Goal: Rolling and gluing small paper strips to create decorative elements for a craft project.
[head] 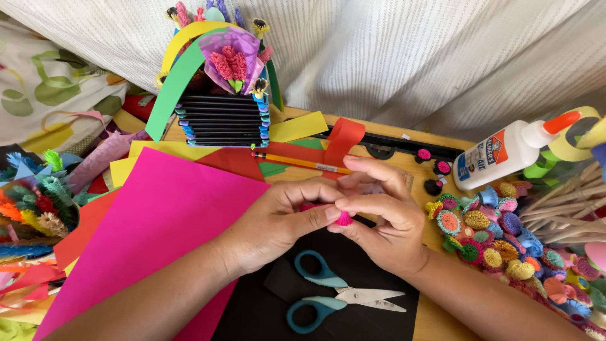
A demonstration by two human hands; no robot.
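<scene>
Near the middle of the table [442,325], the left hand [278,218] and right hand [382,215] meet, fingertips pinching a small pink fringed paper roll [343,219] between them. Just below lie blue-handled scissors [328,297] on black paper [252,316], with a large pink sheet [158,221] toward the left edge.

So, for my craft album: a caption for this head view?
Both hands pinch a pink fringed paper flower above blue-handled scissors.

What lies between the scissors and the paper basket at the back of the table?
In the head view, both hands, left and right, pinching a small pink paper piece, sit between the scissors and the paper basket; beyond them a pencil.
</scene>
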